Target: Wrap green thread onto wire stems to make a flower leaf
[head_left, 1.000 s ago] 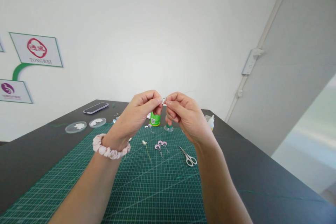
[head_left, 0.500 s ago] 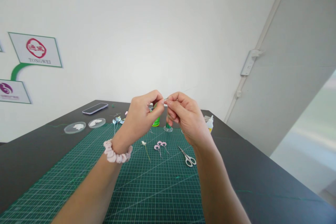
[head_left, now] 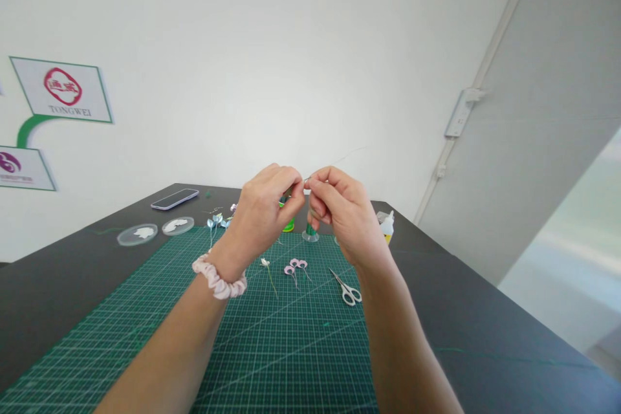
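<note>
Fingertips pinched, my left hand [head_left: 272, 200] and my right hand [head_left: 342, 207] meet above the far part of the green cutting mat [head_left: 272, 343]. Between them runs a thin wire [head_left: 349, 155], its free end sticking out up and to the right; what else the fingers cover is hidden. Below lie a small white flower on a stem [head_left: 265, 262] and several pink looped wire petals [head_left: 295, 265]. White-handled scissors [head_left: 348, 294] rest near my right wrist. Behind the hands stand a green spool [head_left: 310, 233] and a bright green container [head_left: 289, 220], partly covered.
On the black table [head_left: 436, 297], a phone [head_left: 175, 198] lies at the back left, near two clear dishes [head_left: 138, 235] with white pieces. Blue flowers on wires [head_left: 216, 222] sit beside my left wrist. A glue bottle [head_left: 387, 226] stands at the right.
The wire's free end reaches farther up and to the right. My left hand has turned slightly, its fingers curled more. Both hands remain pinched together; the things on the mat stay put.
</note>
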